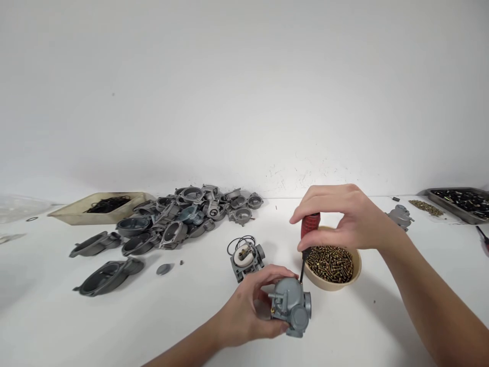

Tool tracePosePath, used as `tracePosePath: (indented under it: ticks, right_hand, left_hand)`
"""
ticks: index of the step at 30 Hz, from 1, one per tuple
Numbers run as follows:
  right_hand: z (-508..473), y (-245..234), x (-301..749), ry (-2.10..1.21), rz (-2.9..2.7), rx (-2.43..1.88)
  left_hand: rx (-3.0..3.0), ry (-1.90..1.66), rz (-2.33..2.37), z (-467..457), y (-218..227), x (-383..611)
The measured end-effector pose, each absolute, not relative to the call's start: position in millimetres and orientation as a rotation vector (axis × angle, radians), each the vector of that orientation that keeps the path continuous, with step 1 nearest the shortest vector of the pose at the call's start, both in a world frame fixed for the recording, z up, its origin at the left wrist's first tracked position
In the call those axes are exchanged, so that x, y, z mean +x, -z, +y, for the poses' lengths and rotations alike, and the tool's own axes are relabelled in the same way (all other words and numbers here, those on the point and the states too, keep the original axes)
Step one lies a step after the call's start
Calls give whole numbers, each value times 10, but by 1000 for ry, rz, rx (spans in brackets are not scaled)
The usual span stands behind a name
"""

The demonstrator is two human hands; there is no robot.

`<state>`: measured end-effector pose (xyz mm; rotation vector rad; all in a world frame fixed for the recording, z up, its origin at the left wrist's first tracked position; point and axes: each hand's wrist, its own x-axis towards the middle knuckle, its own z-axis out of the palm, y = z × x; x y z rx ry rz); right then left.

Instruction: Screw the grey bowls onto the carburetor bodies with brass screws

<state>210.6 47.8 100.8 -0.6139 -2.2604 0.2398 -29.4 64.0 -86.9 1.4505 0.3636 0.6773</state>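
My left hand (248, 308) is wrapped round a grey metal carburetor (291, 305), holding it just above the white table near the front. My right hand (344, 216) pinches the red handle of a screwdriver (308, 232) from above. The screwdriver's dark shaft points down and its tip meets the top edge of the carburetor. Just behind the left hand lies a second carburetor body (246, 259), open side up, with a black ring gasket on it.
A tan bowl (353, 275) full of brass screws stands right of the carburetor. A heap of grey metal covers (183, 216) spreads at back left, beside a beige tray (72, 214) of black rings. Far right holds a dark tray (458, 201) and another carburetor (400, 215).
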Motion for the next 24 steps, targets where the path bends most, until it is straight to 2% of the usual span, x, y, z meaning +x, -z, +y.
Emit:
tracePosePath:
  ticks: [2, 6, 12, 17, 19, 24]
  right_hand:
    - [487, -996, 2103, -220, -2292, -627]
    - [501, -991, 2124, -569, -2306, -493]
    - [522, -991, 2127, -260, -2258, -586]
    - [485, -1008, 2140, -717, -2263, -456]
    - [483, -1000, 2130, -672, -2219, -511]
    - [476, -964, 2059, -305, -2183, -616]
  left_hand:
    - [1433, -676, 351, 633, 864, -293]
    - [1437, -686, 342, 629, 850, -292]
    - [1432, -682, 337, 625, 859, -296]
    - [1469, -699, 350, 634, 865, -299]
    - [1474, -695, 351, 643, 861, -299]
    - [1439, -693, 337, 646, 860, -285]
